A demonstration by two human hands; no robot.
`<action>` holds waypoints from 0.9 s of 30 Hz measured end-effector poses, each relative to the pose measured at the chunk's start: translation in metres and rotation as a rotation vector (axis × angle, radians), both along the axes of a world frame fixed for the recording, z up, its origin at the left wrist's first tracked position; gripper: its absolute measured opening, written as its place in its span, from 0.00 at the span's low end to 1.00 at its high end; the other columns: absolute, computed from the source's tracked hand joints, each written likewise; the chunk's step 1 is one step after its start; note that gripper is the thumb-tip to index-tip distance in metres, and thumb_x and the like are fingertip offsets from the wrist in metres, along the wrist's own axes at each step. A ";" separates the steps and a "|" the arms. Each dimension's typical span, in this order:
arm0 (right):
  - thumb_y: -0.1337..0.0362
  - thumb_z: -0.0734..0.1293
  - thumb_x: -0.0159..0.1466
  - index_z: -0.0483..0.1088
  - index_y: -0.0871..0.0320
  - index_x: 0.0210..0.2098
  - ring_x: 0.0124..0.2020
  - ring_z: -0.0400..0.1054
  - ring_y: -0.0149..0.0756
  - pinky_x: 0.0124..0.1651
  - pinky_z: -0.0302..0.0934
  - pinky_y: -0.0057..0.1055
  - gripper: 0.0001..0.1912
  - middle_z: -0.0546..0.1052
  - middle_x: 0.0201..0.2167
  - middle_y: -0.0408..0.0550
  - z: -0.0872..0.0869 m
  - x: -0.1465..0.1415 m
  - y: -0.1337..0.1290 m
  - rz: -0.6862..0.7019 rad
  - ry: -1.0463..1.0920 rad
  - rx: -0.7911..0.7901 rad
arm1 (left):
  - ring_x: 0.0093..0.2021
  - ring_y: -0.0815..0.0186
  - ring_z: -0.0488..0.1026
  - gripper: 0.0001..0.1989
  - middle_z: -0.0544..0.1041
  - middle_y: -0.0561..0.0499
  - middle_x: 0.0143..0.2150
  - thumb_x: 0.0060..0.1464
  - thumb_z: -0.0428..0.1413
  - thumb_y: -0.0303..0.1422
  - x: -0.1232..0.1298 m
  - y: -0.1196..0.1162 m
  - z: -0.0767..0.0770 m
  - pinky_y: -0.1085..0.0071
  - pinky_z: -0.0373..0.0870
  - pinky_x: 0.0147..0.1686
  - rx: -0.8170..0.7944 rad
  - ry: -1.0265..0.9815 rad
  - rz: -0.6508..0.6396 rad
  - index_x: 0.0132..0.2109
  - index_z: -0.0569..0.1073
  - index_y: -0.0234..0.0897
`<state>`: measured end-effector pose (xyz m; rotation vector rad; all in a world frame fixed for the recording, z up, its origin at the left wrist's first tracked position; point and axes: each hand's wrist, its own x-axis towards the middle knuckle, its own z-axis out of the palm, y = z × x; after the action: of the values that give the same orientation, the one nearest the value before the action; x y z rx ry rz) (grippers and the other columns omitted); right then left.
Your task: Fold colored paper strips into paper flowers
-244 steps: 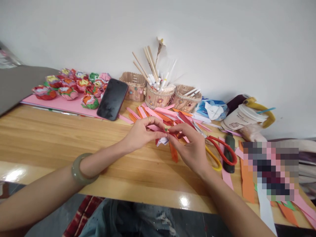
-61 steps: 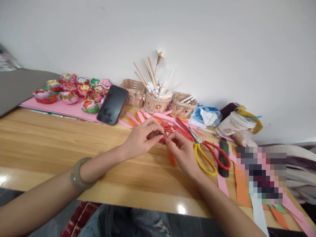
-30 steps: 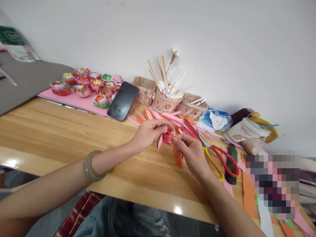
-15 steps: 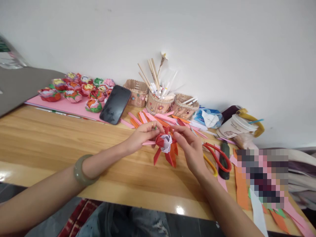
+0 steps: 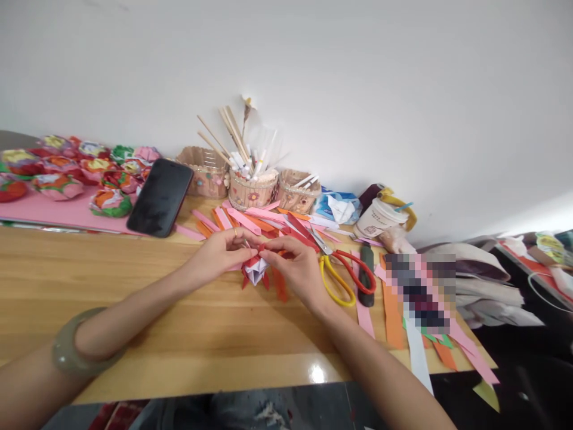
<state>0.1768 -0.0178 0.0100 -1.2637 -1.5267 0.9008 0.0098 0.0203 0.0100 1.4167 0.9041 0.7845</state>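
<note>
Between my two hands is a folded paper flower (image 5: pixel 255 272), with a pale lilac middle and red petals, held just above the wooden table. My left hand (image 5: pixel 226 254) pinches its far left side with thumb and fingers, a ring on one finger. On the other side my right hand (image 5: pixel 290 260) grips a red petal with thumb and forefinger, and its fingers hide part of the flower. Scissors (image 5: pixel 342 272) with one red and one yellow handle lie just right of my right hand. Pink, orange and red paper strips (image 5: pixel 244 221) are strewn behind the hands.
Finished paper flowers (image 5: pixel 58 185) crowd a pink sheet at the left, beside a black phone (image 5: pixel 160 197). Decorated baskets (image 5: pixel 253 188) with sticks and pens line the wall. A white cup (image 5: pixel 378 218), a dark green tool (image 5: pixel 366 272) and more strips (image 5: pixel 391 316) are on the right.
The view has swung to the right, so the table's things sit further left. My right hand has come in closer to my left, and its fingers now pinch a petal of the flower.
</note>
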 end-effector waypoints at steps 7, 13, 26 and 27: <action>0.64 0.70 0.55 0.75 0.55 0.30 0.34 0.69 0.36 0.38 0.61 0.31 0.03 0.77 0.30 0.47 -0.005 0.002 0.000 -0.060 -0.102 0.067 | 0.31 0.65 0.74 0.10 0.79 0.50 0.32 0.42 0.60 0.35 0.002 -0.003 -0.001 0.69 0.70 0.33 0.054 0.070 0.071 0.33 0.75 0.34; 0.62 0.70 0.54 0.72 0.57 0.25 0.29 0.66 0.33 0.34 0.58 0.29 0.05 0.74 0.26 0.44 -0.001 0.001 0.001 -0.090 -0.106 0.015 | 0.26 0.68 0.71 0.08 0.76 0.52 0.26 0.42 0.60 0.34 0.003 -0.003 0.002 0.73 0.67 0.28 0.055 0.063 0.077 0.30 0.74 0.33; 0.57 0.73 0.49 0.68 0.58 0.24 0.25 0.63 0.27 0.32 0.58 0.27 0.13 0.70 0.23 0.38 0.002 0.000 0.003 0.188 0.298 -0.230 | 0.22 0.73 0.67 0.09 0.71 0.55 0.23 0.39 0.61 0.32 0.000 -0.001 0.004 0.77 0.63 0.22 -0.226 -0.153 -0.053 0.29 0.70 0.33; 0.57 0.73 0.49 0.67 0.58 0.24 0.25 0.63 0.27 0.32 0.59 0.27 0.13 0.70 0.23 0.38 0.002 0.000 0.003 0.189 0.301 -0.235 | 0.21 0.74 0.66 0.09 0.70 0.55 0.22 0.39 0.61 0.31 0.000 -0.001 0.004 0.77 0.62 0.21 -0.238 -0.161 -0.057 0.28 0.69 0.33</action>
<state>0.1771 -0.0149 0.0119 -1.0957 -1.3425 1.3614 0.0097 0.0189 0.0141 1.1492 0.8009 0.7122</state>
